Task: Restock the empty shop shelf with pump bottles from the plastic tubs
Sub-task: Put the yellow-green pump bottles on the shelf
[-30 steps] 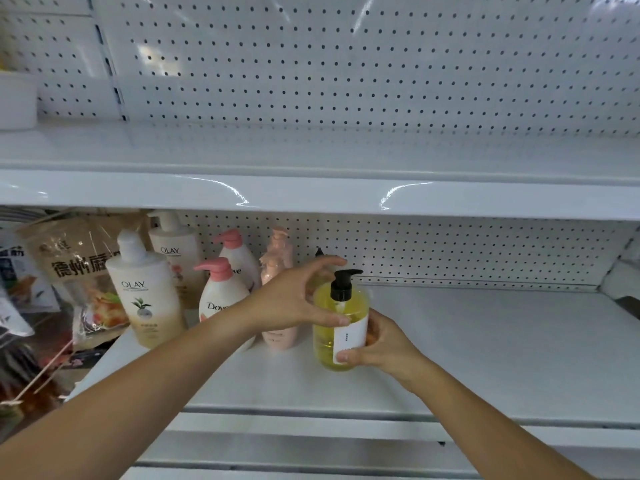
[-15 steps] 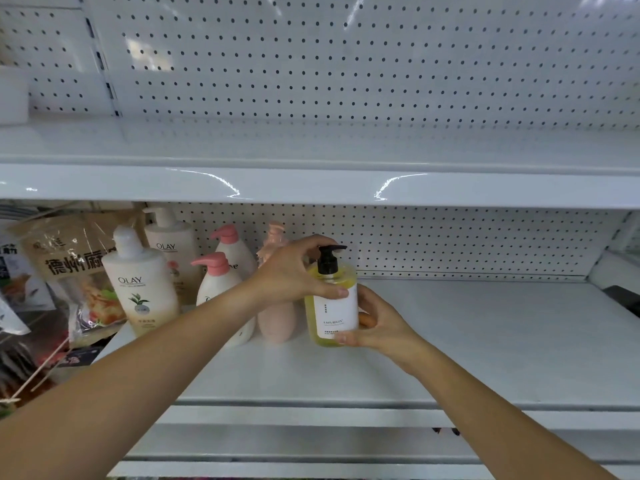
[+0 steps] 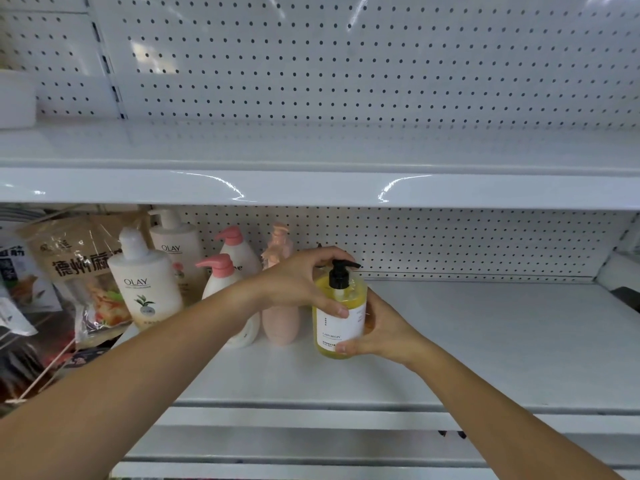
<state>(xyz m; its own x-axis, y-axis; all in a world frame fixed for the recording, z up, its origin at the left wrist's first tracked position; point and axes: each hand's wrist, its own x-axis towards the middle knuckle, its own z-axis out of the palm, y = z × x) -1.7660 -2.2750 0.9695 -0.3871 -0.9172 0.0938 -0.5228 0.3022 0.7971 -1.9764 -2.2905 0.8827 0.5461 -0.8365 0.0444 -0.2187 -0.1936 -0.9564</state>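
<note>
Task item: yellow pump bottle (image 3: 351,294), upright on the lower shelf (image 3: 485,341), near frame centre. I cannot tell whether its base rests on the board or sits just above it.
Left hand (image 3: 298,282): comes in from 8 o'clock. The grip is clamped on the bottle's shoulder, thumb on the white label (image 3: 336,329), fingers arched over the black pump (image 3: 339,275).
Right hand (image 3: 384,327): comes in from 4 o'clock. The grip is clamped round the lower body, thumb tip at the label's bottom edge.
Change: a second ago the label was turned toward 3 o'clock with only a narrow strip showing. It now faces front and is legible. Both hands keep their holds, and the nozzle still points to 3 o'clock.
Reading: the bottle has been turned to face the aisle. Placement looks all but finished, with only the release remaining.
Neighbours: peach pump bottle (image 3: 280,323) just beside it at 9 o'clock. Further toward 9 o'clock stand white bottles with pink pumps (image 3: 216,275), then two Olay bottles (image 3: 143,289). A snack bag (image 3: 79,271) is at the far edge.
Remaining: the shelf from the yellow bottle out to 3 o'clock carries no stock, so most of the restocking is still ahead. The tubs are not in view.
Risk: the left wrist lies across the peach bottle, so pulling the hand back carelessly could tip it.
</note>
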